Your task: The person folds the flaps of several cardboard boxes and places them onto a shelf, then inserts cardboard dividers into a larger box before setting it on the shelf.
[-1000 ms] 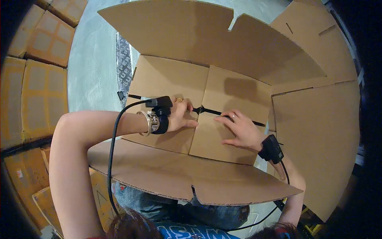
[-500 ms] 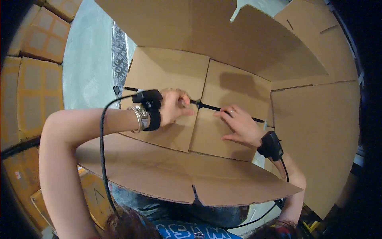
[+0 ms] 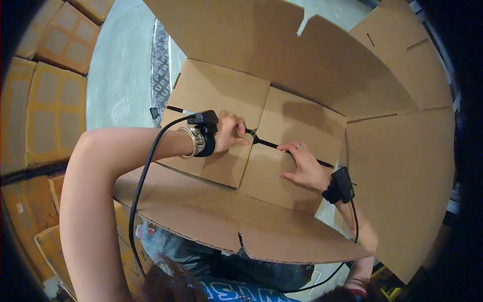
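A brown cardboard box (image 3: 211, 83) lies in front of me, its panels meeting along a dark seam (image 3: 271, 145) crossed by a second line near the middle. My left hand (image 3: 230, 133) is over the left panels, just left of that crossing. Its fingers curl toward the seam while the thumb stands apart, with a gap between them. On the right, my right hand (image 3: 305, 166) rests with its fingertips at the seam and its thumb spread on the lower panel. Neither hand visibly holds a loose object. Both wrists wear black devices with cables.
A tall cardboard flap (image 3: 282, 45) rises at the far side, and a near flap (image 3: 211, 216) with a slot leans toward my lap. Another large panel (image 3: 397, 176) stands at right. Taped cartons (image 3: 55, 105) are stacked at left beside a pale floor (image 3: 118, 70).
The view has shifted slightly, so the box sits a little differently in it. My left hand appears a bit closer to the crossing; my right hand stays at the seam.
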### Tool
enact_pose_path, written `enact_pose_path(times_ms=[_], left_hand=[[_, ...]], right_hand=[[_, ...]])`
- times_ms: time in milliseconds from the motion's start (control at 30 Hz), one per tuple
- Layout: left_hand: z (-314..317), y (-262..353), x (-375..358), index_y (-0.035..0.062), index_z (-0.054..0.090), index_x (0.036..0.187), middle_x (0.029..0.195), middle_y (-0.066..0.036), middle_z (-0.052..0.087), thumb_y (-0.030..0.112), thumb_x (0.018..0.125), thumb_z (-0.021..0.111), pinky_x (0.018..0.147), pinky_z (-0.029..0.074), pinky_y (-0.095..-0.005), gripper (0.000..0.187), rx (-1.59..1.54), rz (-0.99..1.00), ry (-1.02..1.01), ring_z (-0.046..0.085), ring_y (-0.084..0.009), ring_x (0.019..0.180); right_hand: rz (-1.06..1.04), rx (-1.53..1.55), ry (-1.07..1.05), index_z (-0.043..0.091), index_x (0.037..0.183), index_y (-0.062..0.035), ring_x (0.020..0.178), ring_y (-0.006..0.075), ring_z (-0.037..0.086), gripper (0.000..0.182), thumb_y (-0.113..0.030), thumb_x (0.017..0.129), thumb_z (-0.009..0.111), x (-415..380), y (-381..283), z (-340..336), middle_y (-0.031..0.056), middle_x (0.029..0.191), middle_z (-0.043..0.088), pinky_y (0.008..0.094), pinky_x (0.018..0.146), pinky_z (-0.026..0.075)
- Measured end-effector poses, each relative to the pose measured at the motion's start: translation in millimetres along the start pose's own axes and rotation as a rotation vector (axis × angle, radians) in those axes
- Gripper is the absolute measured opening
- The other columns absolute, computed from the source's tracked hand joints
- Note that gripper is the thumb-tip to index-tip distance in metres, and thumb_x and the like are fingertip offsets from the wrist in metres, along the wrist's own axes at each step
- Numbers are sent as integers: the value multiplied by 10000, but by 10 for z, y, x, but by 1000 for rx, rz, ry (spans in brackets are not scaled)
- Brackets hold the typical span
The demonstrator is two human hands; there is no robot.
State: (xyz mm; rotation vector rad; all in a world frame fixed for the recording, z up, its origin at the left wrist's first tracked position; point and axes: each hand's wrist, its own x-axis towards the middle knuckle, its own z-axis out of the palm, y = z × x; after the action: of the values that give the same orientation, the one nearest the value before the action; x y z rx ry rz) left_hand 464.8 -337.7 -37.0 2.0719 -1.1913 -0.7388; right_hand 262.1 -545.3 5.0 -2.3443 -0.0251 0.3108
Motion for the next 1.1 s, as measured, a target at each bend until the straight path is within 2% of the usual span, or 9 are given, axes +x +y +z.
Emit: enact_pose_path(times_ms=[33,133,233,333,500,633,833,933,1100], left_hand=[[33,-46,16,86,530,748,603,-26,511,177,639,839,627,403,-288,341,17,29,4,508,-173,569],[59,-114,-2,110,551,933,720,-57,543,240,610,848,710,417,-343,457,-15,-12,-97,547,-216,711],[-145,162,-153,160,495,1153,906,-104,551,323,582,848,783,423,-421,691,333,210,-98,527,-280,911],[-110,45,-169,234,465,1205,1044,-148,505,323,519,854,833,391,-495,793,285,171,-231,438,-347,1071],[-84,80,-247,252,476,1183,1073,-156,499,341,487,862,883,393,-488,801,317,162,-234,439,-363,1105],[-68,46,-261,256,478,1178,1080,-152,501,347,489,868,893,392,-490,797,311,209,-179,438,-363,1113],[-99,49,-184,218,521,1176,993,-114,521,323,473,880,886,379,-444,796,289,233,-192,441,-320,1024],[-176,84,-6,244,510,1134,933,-109,543,267,461,889,860,404,-453,772,196,126,-280,452,-325,1019],[-160,85,26,214,523,1161,941,-87,520,310,470,879,854,375,-436,783,238,151,-232,446,-310,973]], right_hand=[[10,-4,4,471,1212,-61,1099,354,444,682,-175,626,801,22,17,-5,163,1125,497,415,968,386],[49,-23,8,528,1123,-23,1070,355,454,568,-232,665,790,39,-8,31,168,1078,509,414,953,390],[85,-64,79,572,1006,12,1042,356,462,461,-298,719,759,116,-68,116,173,1033,517,419,925,396],[90,-72,209,584,935,28,1016,357,465,432,-341,758,725,158,47,290,180,1008,518,428,892,397],[55,-99,311,581,941,25,987,356,465,447,-368,771,707,126,141,356,182,998,514,436,878,388],[61,-134,265,579,941,27,994,357,464,448,-377,782,690,124,92,292,174,1004,514,437,884,384],[38,-195,230,597,944,26,1023,348,463,456,-398,794,675,119,101,263,165,1013,516,450,894,376],[43,-196,194,611,944,19,1030,345,463,462,-413,793,674,122,94,260,164,1026,519,451,900,375],[68,-189,183,615,936,13,1030,342,466,459,-419,792,675,144,93,233,157,1028,520,439,898,380]])
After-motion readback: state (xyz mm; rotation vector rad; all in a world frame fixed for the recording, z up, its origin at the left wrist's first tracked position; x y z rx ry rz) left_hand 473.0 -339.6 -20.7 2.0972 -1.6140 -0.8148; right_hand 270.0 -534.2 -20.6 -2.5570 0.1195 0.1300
